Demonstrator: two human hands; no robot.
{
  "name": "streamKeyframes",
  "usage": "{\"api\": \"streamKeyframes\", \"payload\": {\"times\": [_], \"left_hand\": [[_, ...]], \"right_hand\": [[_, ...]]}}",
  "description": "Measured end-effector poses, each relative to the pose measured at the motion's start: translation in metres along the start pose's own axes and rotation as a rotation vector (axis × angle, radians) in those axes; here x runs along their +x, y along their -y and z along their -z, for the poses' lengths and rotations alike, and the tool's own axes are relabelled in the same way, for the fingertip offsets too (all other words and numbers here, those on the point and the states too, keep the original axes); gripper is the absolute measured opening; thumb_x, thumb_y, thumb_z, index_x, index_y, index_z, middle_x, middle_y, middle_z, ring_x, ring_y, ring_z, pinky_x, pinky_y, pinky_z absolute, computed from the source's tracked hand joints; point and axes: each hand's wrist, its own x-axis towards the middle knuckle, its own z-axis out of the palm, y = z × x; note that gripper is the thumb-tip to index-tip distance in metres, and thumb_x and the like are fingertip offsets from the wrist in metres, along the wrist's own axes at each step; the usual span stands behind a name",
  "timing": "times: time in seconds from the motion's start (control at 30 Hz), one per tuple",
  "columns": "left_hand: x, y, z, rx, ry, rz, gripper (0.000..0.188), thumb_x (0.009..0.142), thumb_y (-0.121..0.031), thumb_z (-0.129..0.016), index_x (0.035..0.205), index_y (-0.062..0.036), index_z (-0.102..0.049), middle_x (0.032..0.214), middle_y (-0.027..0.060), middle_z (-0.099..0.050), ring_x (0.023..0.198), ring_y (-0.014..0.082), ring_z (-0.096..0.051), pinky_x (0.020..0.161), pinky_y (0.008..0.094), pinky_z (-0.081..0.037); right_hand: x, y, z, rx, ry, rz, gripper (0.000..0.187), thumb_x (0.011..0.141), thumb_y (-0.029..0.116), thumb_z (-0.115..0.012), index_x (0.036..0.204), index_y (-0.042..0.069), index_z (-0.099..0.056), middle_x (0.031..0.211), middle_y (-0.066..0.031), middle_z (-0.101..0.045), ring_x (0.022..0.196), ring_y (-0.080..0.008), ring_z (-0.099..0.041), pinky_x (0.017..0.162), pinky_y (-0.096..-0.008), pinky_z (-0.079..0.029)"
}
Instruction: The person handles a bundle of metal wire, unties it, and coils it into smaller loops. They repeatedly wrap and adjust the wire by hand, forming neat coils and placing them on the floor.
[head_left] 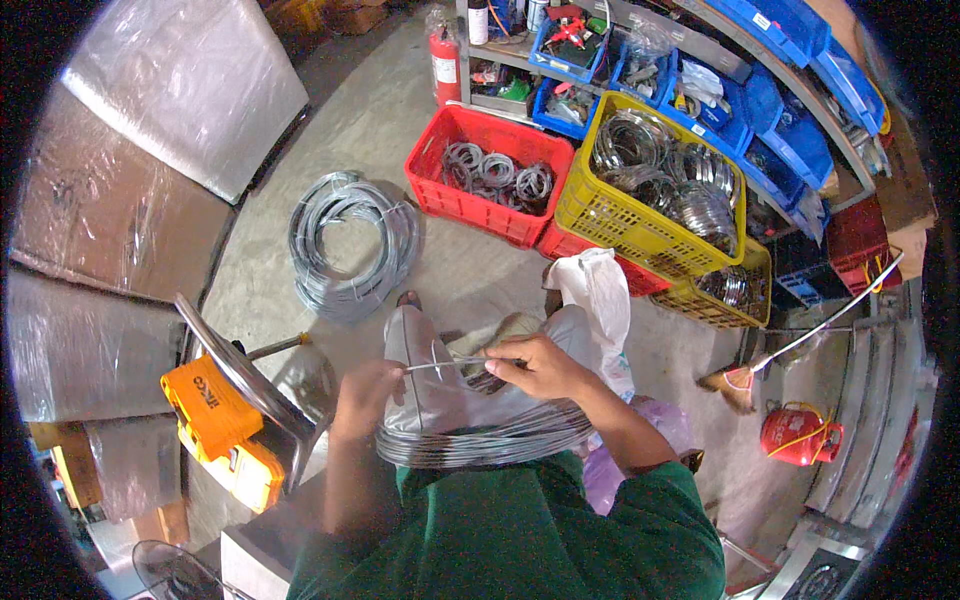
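A coil of grey metal wire (485,447) lies across my lap, against the green shirt. Between my hands runs a short, nearly level stretch of the wire (437,365). My right hand (540,366) pinches it with thumb and fingertips at the right end. At the left end my left hand (370,388) is closed around it; motion smears that hand, so its fingers are unclear. Grey trousers (420,360) show beneath the wire, and a white sack (595,290) hangs by my right knee.
A larger wire coil (345,245) lies on the floor ahead. Beyond stand a red crate (475,215) and a yellow crate (640,225) with wire rings. Orange cases (210,405) are at left; a broom (735,385) and red gas cylinder (795,435) at right.
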Motion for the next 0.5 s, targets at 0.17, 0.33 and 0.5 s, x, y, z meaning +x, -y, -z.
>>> {"api": "streamKeyframes", "payload": {"times": [0.17,0.33,0.5], "left_hand": [[0.002,-0.030,-0.030,0.228,0.022,0.010,0.034,0.096,-0.015,-0.067,0.124,0.0016,-0.060,0.075,0.0110,-0.071,0.071,0.0173,-0.071,0.064,0.0325,-0.054],[0.017,-0.038,-0.039,0.241,-0.075,-0.013,0.044,0.094,-0.016,-0.070,0.133,-0.0030,-0.054,0.082,0.0105,-0.076,0.078,0.0171,-0.074,0.069,0.0308,-0.054],[0.014,-0.030,-0.030,0.231,-0.167,-0.287,0.022,0.095,-0.009,-0.066,0.112,0.0047,-0.070,0.097,0.0131,-0.074,0.087,0.0163,-0.068,0.080,0.0283,-0.053]], "right_hand": [[0.018,0.002,-0.014,-0.154,0.079,0.176,0.023,0.097,0.021,-0.061,0.106,0.001,-0.069,0.094,-0.0188,-0.065,0.088,-0.0368,-0.065,0.079,-0.0432,-0.052],[0.026,-0.008,-0.045,-0.001,0.084,0.107,0.018,0.098,0.016,-0.061,0.098,-0.002,-0.066,0.086,-0.0144,-0.063,0.077,-0.0276,-0.061,0.072,-0.0376,-0.048],[0.022,-0.007,-0.049,0.194,-0.013,0.046,0.027,0.102,0.023,-0.058,0.100,-0.003,-0.065,0.079,-0.0083,-0.061,0.074,-0.0155,-0.054,0.068,-0.0326,-0.046]]}}
